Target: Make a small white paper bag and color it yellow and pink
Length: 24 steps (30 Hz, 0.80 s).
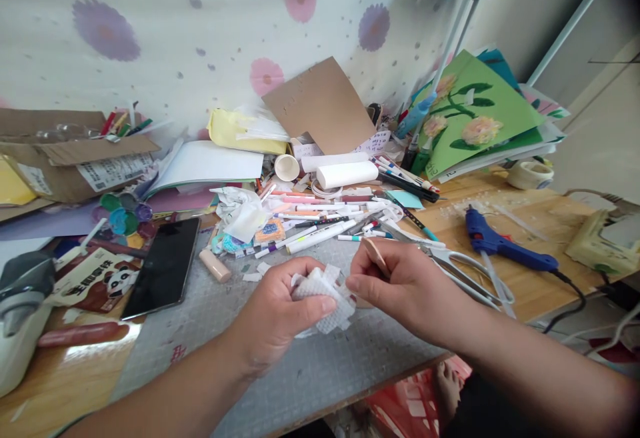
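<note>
Over the grey gridded mat point(200, 385), my left hand point(283, 305) is closed around a crumpled piece of white textured paper point(327, 295), thumb pressed on top. Just right of the paper, my right hand point(410, 285) has its fingers curled in a pinch. A thin tan flat piece point(376, 257), like a small wooden stick or card strip, sticks up from those fingers. Its lower end is hidden, so I cannot tell whether it touches the paper. Behind my right hand lie large scissors point(463, 265) with pale handles.
Pens and markers point(320, 215) are heaped behind my hands. A black phone point(165, 268) lies to the left. At right is a blue glue gun point(500, 241) with its cable. A cardboard box point(65, 158), brown board point(325, 105) and green flower picture point(480, 115) stand at the back.
</note>
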Available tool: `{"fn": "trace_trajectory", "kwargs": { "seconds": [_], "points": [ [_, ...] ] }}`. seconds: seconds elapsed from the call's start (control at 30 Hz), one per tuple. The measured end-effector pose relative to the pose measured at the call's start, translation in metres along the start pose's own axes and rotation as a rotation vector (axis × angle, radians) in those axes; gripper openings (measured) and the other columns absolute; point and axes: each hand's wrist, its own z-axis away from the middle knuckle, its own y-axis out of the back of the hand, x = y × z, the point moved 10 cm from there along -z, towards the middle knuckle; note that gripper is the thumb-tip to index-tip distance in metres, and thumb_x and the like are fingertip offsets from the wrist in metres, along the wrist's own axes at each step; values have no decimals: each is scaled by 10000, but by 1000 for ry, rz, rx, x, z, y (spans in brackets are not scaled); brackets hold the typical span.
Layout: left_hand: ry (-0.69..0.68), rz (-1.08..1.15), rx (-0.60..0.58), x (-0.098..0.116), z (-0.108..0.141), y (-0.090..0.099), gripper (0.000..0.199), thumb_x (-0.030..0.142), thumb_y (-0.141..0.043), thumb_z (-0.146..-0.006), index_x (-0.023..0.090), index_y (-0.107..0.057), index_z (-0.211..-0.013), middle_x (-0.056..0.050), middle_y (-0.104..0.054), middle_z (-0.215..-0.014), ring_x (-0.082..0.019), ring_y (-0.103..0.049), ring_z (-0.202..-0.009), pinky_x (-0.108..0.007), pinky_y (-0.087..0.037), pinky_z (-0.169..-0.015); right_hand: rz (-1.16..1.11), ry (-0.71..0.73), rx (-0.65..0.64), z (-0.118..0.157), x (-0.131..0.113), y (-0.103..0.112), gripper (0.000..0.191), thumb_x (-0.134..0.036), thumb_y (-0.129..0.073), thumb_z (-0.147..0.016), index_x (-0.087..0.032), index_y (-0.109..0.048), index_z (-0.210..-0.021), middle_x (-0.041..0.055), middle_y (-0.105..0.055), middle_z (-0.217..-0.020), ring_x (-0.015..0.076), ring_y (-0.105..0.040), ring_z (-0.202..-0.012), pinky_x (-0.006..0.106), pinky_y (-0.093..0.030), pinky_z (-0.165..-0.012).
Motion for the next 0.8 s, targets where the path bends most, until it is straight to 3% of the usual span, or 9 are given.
{"fn": "trace_trajectory", "kwargs": {
  "seconds": [0.33, 0.43, 0.57, 0.67, 0.8],
  "points": [
    [43, 49, 8, -3, 0, -2, 295, 315, -777, -639, 159, -616, -831, -6, -593, -704, -168, -595, -646, -272, -440, -591, -291, -139, -42, 2, 22, -5, 178, -298, -617, -793, -180, -595, -662, -35, -498, -559, 110, -413, -524, 246, -334, -512],
    [58, 50, 17, -3, -3, -1, 282, 300, -780, -648, 150, -626, -830, -24, -625, -742, -173, -603, -675, -274, -444, -614, -523, -83, 103, -2, 29, 14, 265, -392, -579, -842, -184, -682, -716, -3, -552, -621, 135, -480, -594, 267, -407, -587],
    [55, 42, 72, -1, -7, 6, 288, 278, -780, -655, 149, -650, -877, -38, -658, -833, -147, -590, -694, -246, -440, -616, -772, -40, 340, -3, 46, 47, 326, -473, -553, -854, -210, -720, -757, 35, -625, -881, 168, -538, -798, 310, -459, -776],
    [81, 40, 62, -1, -8, 5, 363, 267, -784, -648, 157, -635, -960, -39, -658, -879, -146, -596, -701, -243, -450, -607, -742, -60, 370, -2, 52, 55, 421, -535, -502, -876, -195, -736, -792, 32, -610, -870, 143, -530, -739, 281, -463, -737],
    [90, 14, 77, 2, -9, 7, 426, 215, -796, -613, 203, -524, -939, 28, -637, -772, -110, -559, -577, -207, -416, -510, -528, -31, 362, 4, 48, 59, 409, -531, -482, -898, -197, -717, -908, -6, -559, -651, 137, -535, -641, 271, -458, -642]
  ]
}}
